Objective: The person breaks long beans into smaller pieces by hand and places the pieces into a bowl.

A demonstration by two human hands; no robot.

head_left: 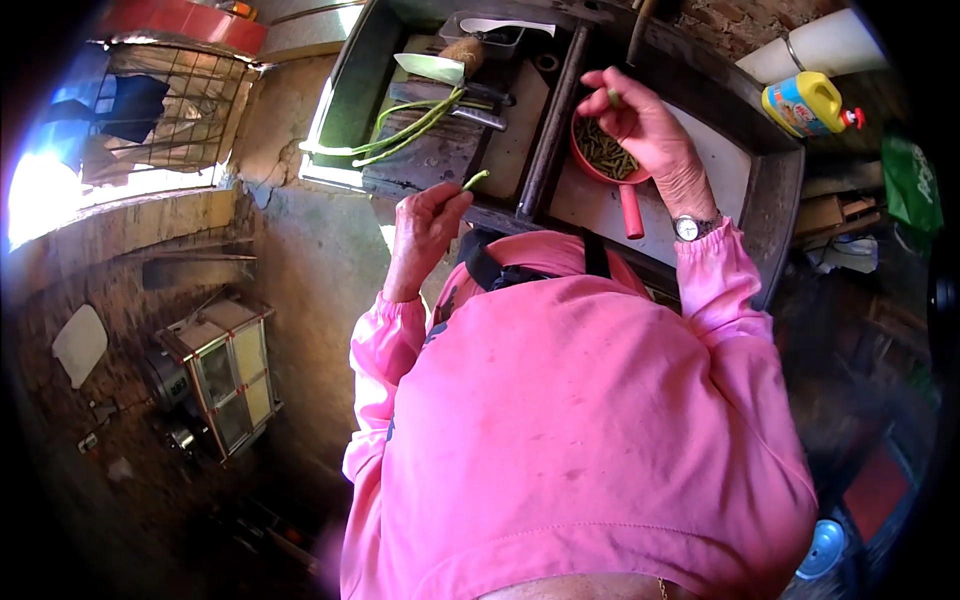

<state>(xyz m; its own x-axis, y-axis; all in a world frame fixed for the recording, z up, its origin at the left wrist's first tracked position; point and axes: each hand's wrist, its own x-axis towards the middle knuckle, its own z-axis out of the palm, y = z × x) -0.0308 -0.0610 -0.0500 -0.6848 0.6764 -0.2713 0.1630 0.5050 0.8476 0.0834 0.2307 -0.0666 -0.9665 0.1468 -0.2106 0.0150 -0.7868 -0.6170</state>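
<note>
My left hand (pixel 425 235) is closed, pinching a short green bean piece (pixel 476 180) between thumb and fingers at the counter's front edge. Above a red long-handled pan (pixel 632 212) my right hand (pixel 640 128) is raised with curled fingers and a small green bit (pixel 613 97) between them. Cut bean pieces (pixel 598 150) fill the pan's bowl, partly hidden by that hand. Several whole long beans (pixel 425 125) lie across the dark board (pixel 415 172) on the left. Behind them lies a cleaver (pixel 430 68), and a metal knife handle (pixel 480 118) shows beside the beans.
At the back left are a plastic tub (pixel 495 42), a white spoon (pixel 508 25) and a brown fibrous scrubber (pixel 462 53). A raised divider (pixel 555 120) splits the counter. A yellow bottle (pixel 808 103) and a green bag (pixel 910 185) are at the right.
</note>
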